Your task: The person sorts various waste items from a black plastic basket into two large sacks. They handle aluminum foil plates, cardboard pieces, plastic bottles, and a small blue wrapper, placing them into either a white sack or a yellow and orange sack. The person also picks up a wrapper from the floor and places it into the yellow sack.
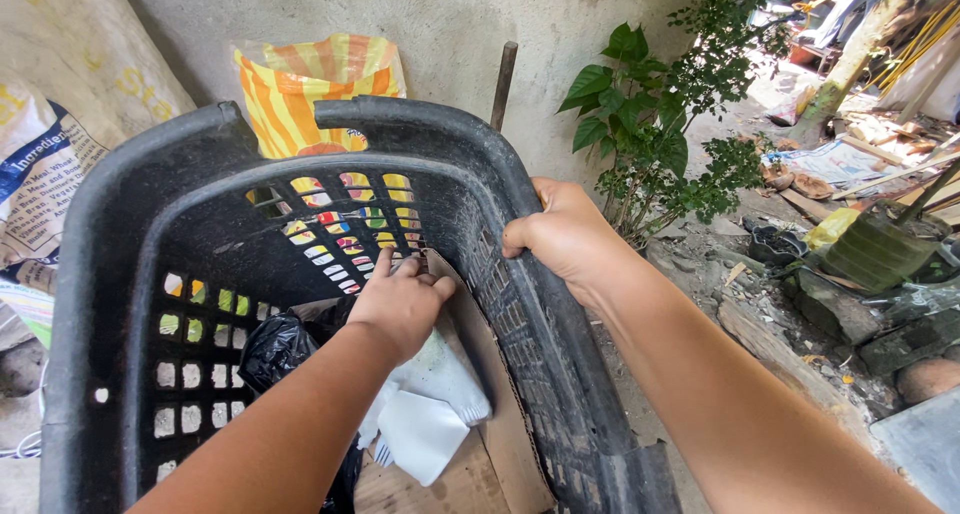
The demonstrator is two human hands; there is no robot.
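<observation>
My right hand (562, 236) grips the rim of the black basket (120, 234) on its right side, fingers curled over the edge and closed on the plastic. My left hand (400, 299) reaches down inside the basket, fingers bent and pressed against the top edge of a brown cardboard sheet (500, 404) that stands against the basket's right inner wall. I cannot tell whether those fingers pinch the cardboard or only touch it.

The cardboard is the nearer thing to my left hand: it sits directly under and ahead of the fingertips, its long axis running from the basket's far wall back toward me along the right wall. It is flat, plain brown, with a worn upper corner.

Below my left hand, on the basket floor, lie white plastic pieces (425, 424) and a black plastic bag (275, 349) to their left. The basket is tilted, its gridded wall open to a striped orange-and-yellow sack (310, 79) behind it.
</observation>
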